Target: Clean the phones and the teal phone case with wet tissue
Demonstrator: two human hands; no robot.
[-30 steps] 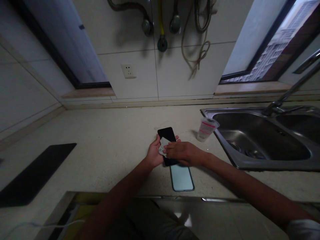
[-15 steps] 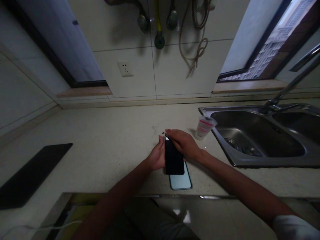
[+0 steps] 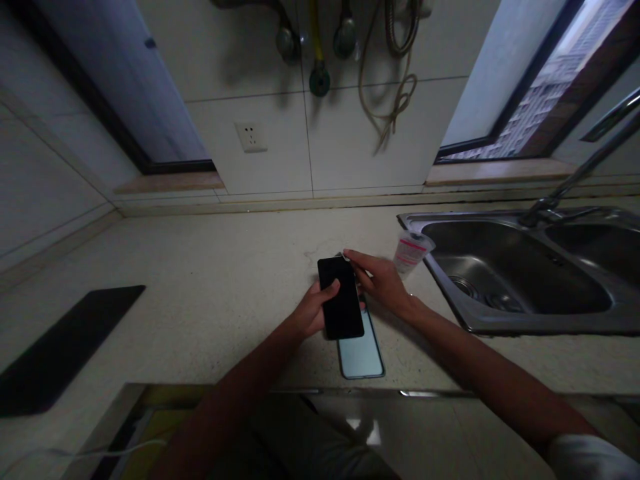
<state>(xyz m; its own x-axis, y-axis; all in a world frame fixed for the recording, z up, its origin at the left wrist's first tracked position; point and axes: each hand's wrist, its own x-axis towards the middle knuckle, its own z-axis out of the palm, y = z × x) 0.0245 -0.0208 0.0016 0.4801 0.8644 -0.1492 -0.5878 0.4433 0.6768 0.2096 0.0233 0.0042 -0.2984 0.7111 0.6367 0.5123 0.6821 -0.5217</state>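
Observation:
My left hand [image 3: 314,310] is wrapped round a black smartphone [image 3: 343,310], its thumb lying across the dark screen. My right hand [image 3: 377,275] is closed at the phone's top right corner, fingertips pinched together. A small dark and light bit shows by those fingertips, too small to name. Below the phone, flat on the counter near its front edge, lies a pale blue phone-shaped item [image 3: 361,357] with a dark rim; its upper part is covered. Just beyond my right hand a clear plastic cup [image 3: 412,251] with red print stands beside the sink.
A steel double sink [image 3: 463,319] with a tap [image 3: 543,207] is set into the counter [image 3: 215,267] at the right. At the left lies a flat black panel [image 3: 75,343]. Pipes, a cord [image 3: 400,103] and a socket [image 3: 251,137] are on the tiled wall behind.
The black phone has risen a little and tilted, its top toward the left. My left thumb has moved onto the screen. My right hand has shifted from over the screen to the top corner.

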